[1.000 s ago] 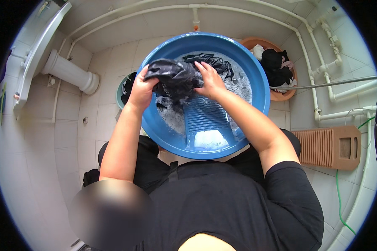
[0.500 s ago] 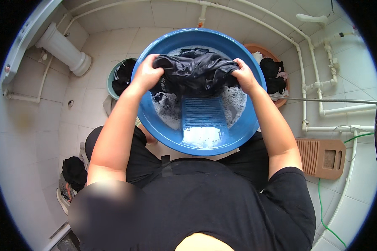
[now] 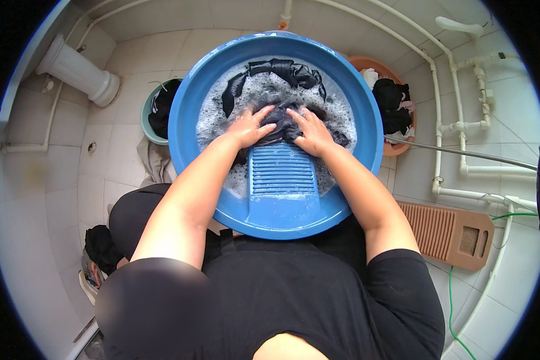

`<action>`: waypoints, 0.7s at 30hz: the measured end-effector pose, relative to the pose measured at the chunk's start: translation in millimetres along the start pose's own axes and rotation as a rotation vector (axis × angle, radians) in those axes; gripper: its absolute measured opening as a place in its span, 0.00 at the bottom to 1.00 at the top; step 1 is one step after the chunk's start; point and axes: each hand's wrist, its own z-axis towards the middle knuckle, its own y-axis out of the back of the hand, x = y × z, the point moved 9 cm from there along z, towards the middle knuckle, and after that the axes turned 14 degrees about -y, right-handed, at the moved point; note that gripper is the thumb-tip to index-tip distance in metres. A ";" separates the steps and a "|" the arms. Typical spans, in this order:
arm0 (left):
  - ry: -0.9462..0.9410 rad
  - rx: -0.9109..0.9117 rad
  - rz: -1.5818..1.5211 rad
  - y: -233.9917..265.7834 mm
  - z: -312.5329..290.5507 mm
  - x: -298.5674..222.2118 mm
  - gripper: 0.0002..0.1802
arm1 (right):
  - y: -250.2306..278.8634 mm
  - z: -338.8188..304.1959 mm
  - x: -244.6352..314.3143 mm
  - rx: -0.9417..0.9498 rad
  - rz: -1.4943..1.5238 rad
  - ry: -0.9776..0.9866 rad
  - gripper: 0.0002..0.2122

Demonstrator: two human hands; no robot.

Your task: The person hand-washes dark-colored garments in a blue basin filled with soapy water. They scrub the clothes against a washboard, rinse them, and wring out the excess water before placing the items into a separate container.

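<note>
We've got left hand (image 3: 246, 128) and right hand (image 3: 313, 135) open, fingers splayed on black cloth (image 3: 278, 125) in suds (image 3: 212, 114) past the board's (image 3: 282, 171) far end inside the tub (image 3: 185, 123), and we'd flag suds slopping out if pushed too hard

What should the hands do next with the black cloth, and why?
Perhaps pull the black cloth a little toward the person, over the blue ridges, and rub it there. The left hand and right hand already press on it with fingers spread, it lies bunched at the ridges' far end, and most of the ridges are bare.
</note>
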 end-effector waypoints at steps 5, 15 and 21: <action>0.275 0.051 -0.331 -17.4 17.9 48.2 0.51 | -38.1 40.4 -39.3 0.279 0.183 -0.260 0.34; -0.064 0.014 -0.564 -48.4 53.3 81.1 0.31 | -38.7 80.2 -13.4 0.395 -0.134 -0.138 0.24; 0.053 -0.144 -0.411 -3.1 37.2 38.4 0.33 | -6.5 45.0 -16.9 -0.227 -0.096 -0.339 0.18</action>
